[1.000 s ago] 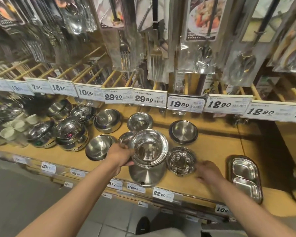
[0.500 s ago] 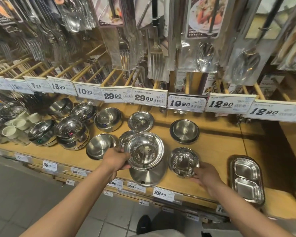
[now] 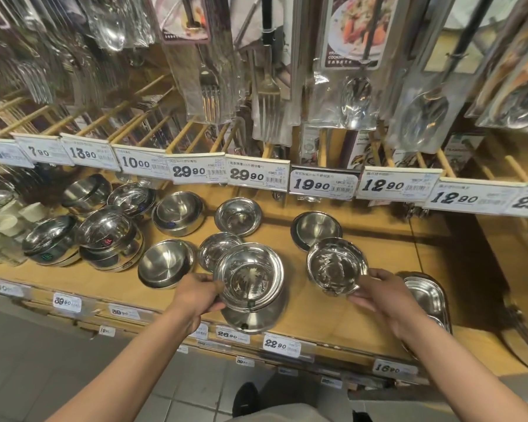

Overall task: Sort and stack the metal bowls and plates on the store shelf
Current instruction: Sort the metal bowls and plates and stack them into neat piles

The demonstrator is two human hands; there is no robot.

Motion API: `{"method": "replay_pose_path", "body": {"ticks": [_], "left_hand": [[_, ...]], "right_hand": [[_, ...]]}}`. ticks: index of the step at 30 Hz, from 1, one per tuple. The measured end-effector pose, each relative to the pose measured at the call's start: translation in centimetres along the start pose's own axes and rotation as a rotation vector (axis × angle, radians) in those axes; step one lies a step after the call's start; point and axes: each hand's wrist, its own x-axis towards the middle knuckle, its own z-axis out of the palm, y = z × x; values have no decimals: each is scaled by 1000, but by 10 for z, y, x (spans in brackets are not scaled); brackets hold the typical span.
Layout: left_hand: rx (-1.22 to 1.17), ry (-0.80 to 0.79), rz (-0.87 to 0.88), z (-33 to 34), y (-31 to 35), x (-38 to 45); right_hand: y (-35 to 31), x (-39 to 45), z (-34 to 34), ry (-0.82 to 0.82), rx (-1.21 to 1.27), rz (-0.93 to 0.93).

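My left hand point(image 3: 197, 295) grips the left rim of a shiny metal bowl point(image 3: 250, 277), held just above an upturned steel bowl point(image 3: 253, 321) at the shelf's front edge. My right hand point(image 3: 378, 292) holds a smaller shiny bowl point(image 3: 336, 266) by its near right rim, lifted and tilted slightly off the wooden shelf point(image 3: 378, 239). Behind it lies a flat dark-rimmed plate point(image 3: 316, 228). Two small shallow bowls point(image 3: 238, 216) point(image 3: 215, 248) sit behind the left-hand bowl.
Larger steel bowls point(image 3: 165, 263) point(image 3: 177, 213) and stacked ones point(image 3: 107, 236) fill the shelf's left. A divided steel tray point(image 3: 427, 296) sits at the right, beside my right hand. Packaged forks and spoons point(image 3: 269, 95) hang above a row of price tags point(image 3: 320, 184).
My right hand has closed on the small bowl and lifted it up off the shelf. My left hand keeps its bowl in about the same place.
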Motion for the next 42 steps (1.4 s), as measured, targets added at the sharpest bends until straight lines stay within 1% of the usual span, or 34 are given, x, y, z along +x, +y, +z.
{"method": "replay_pose_path", "body": {"ticks": [4, 9, 13, 15, 19, 23, 27, 35, 38, 40, 42], "left_hand": [[-47, 0, 8, -14, -2, -2], [-114, 71, -19, -53, -10, -2], [-153, 131, -33, -81, -16, 3], [-176, 149, -36, -90, -18, 3], [-210, 190, -50, -106, -28, 4], [-234, 227, -66, -121, -43, 4], [-221, 273, -81, -135, -57, 5], [-210, 277, -117, -143, -74, 16], [-178, 265, -125, -141, -77, 23], [-153, 254, -130, -139, -79, 27], [-133, 250, -130, -136, -80, 29]], "right_hand": [[-6, -5, 4, -25, 23, -11], [-1, -9, 17, -41, 7, -25], [8, -15, 39, -88, -29, -13], [13, -18, 55, -107, -61, -25], [23, -19, 87, -210, -184, -44], [30, -16, 116, -252, -281, -12], [38, -4, 131, -169, -392, -9], [47, 9, 146, 1, -629, -155], [50, 15, 147, 48, -859, -208], [54, 17, 145, 40, -876, -148], [57, 18, 145, 11, -843, -82]]}}
